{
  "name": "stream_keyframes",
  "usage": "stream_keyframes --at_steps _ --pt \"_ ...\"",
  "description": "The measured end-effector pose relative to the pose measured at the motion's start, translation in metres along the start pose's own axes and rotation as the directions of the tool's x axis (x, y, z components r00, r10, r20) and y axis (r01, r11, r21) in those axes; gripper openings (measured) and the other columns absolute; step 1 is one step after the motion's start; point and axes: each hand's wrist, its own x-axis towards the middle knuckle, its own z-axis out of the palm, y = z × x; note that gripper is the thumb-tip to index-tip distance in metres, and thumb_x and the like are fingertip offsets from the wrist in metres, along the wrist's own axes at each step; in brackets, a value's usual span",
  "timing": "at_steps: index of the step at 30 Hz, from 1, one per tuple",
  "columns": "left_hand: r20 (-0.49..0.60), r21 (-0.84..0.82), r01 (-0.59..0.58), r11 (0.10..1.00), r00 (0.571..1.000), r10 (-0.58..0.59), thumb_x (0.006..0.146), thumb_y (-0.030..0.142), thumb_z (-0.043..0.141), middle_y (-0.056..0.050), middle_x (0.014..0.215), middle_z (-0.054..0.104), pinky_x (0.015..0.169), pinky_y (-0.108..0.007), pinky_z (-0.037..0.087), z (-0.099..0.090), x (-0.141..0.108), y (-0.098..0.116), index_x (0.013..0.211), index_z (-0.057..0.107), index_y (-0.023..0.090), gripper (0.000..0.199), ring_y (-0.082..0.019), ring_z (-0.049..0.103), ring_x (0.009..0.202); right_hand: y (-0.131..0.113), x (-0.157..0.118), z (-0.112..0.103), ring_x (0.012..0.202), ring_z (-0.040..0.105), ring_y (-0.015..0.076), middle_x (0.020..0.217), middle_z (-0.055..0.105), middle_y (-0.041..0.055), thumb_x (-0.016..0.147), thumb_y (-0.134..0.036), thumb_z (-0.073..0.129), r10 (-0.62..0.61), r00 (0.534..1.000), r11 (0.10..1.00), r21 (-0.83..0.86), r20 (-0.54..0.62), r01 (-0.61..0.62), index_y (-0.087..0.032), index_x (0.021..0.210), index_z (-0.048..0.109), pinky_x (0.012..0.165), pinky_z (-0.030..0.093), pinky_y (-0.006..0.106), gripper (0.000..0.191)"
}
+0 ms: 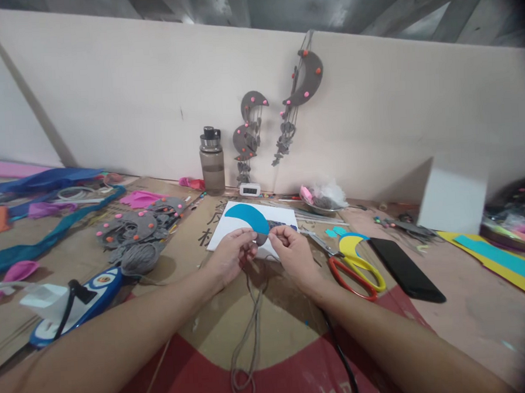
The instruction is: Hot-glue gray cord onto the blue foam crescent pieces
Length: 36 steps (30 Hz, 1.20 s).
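A blue crescent cutout (pixel 248 213) is raised over a sheet of white paper (pixel 223 236). My left hand (pixel 234 253) is closed in a pinch on its lower part. From the other side my right hand (pixel 292 253) pinches at the lower tip, fingers closed. Something small and grey shows behind the crescent between my fingertips; I cannot make out what it is. Grey yarn (pixel 253 338) hangs in a loop below my hands onto the cardboard. Scissors (pixel 353 274) with red and yellow handles lie right of my right hand, beside a yellow crescent (pixel 352 244).
A black phone (pixel 406 269) lies to the right. At left are a yarn ball (pixel 140 257), grey crescents (pixel 130 230) and a blue-and-white glue gun (pixel 81 305). A bottle (pixel 212 164) stands by the wall, where grey crescent mobiles (pixel 310 79) hang. A black cable (pixel 341 351) runs near my right forearm.
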Motion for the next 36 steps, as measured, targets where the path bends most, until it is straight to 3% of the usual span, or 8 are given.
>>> stream_keyframes --at_steps 6,19,22,25,29,33,36 --pt "0.060 -0.074 0.013 0.997 0.998 -0.009 0.067 0.017 0.063 0.002 0.057 0.056 0.050 -0.017 0.041 -0.005 0.007 -0.003 0.069 0.054 0.014 0.010 -0.007 0.053 0.052 0.006 0.003 0.002 0.053 0.036 0.0090 0.064 0.047 -0.0028 0.074 -0.042 0.055 0.037 0.998 0.996 0.078 0.046 -0.040 -0.017 0.078 0.057 0.048 0.028 0.022 0.025" --pt "0.043 -0.052 0.038 0.998 0.998 -0.036 0.066 0.023 0.067 0.004 0.053 0.051 0.049 -0.019 0.037 0.001 0.007 -0.001 0.067 0.054 0.014 0.017 -0.007 0.047 0.048 0.012 0.002 0.003 0.047 0.033 0.0075 0.057 0.042 -0.0056 0.074 -0.045 0.055 0.105 0.992 0.980 0.161 0.069 -0.115 -0.018 0.078 0.055 0.042 0.024 0.020 0.028" --pt "0.019 0.011 -0.027 1.000 0.999 0.027 0.068 0.029 0.068 0.004 0.053 0.051 0.048 -0.018 0.035 0.002 0.003 -0.001 0.072 0.054 0.015 0.020 -0.006 0.046 0.048 0.006 0.001 0.003 0.046 0.031 0.0076 0.055 0.041 -0.0059 0.074 -0.046 0.055 0.128 0.991 0.978 0.161 0.031 -0.131 -0.018 0.078 0.055 0.042 0.023 0.021 0.028" --pt "-0.004 0.147 -0.164 0.976 0.986 0.166 0.073 0.031 0.064 0.002 0.059 0.055 0.053 -0.019 0.038 0.007 -0.002 -0.001 0.079 0.054 0.015 0.019 -0.008 0.049 0.053 0.000 0.000 0.001 0.045 0.029 0.0076 0.054 0.039 -0.0065 0.074 -0.045 0.056 0.144 0.989 0.977 0.161 -0.013 -0.140 -0.018 0.077 0.055 0.042 0.024 0.021 0.027" --pt "0.001 0.350 -0.312 0.883 0.943 0.333 0.070 0.024 0.066 -0.001 0.081 0.060 0.067 -0.024 0.045 0.015 -0.007 -0.002 0.092 0.052 0.016 0.028 -0.011 0.056 0.069 -0.004 -0.001 -0.002 0.048 0.029 0.0079 0.056 0.036 -0.0066 0.076 -0.040 0.054 0.119 0.992 0.985 0.129 -0.038 -0.113 -0.019 0.076 0.054 0.045 0.025 0.021 0.022" --pt "-0.011 0.457 -0.322 0.829 0.930 0.367 0.063 0.021 0.070 -0.002 0.088 0.058 0.070 -0.026 0.046 0.015 -0.005 -0.008 0.094 0.049 0.017 0.038 -0.012 0.058 0.074 -0.006 -0.004 0.000 0.054 0.033 0.0090 0.057 0.037 -0.0057 0.077 -0.035 0.053 0.037 0.998 0.999 0.027 -0.047 -0.036 -0.018 0.074 0.056 0.049 0.028 0.021 0.018" --pt "-0.071 0.459 -0.295 0.838 0.928 0.365 0.063 0.023 0.071 -0.004 0.088 0.060 0.073 -0.027 0.047 0.010 -0.001 -0.012 0.093 0.049 0.017 0.038 -0.014 0.060 0.077 -0.005 -0.006 0.002 0.055 0.035 0.0097 0.058 0.038 -0.0052 0.079 -0.033 0.053 -0.013 1.000 0.999 -0.040 -0.021 0.012 -0.018 0.075 0.059 0.051 0.030 0.022 0.016"
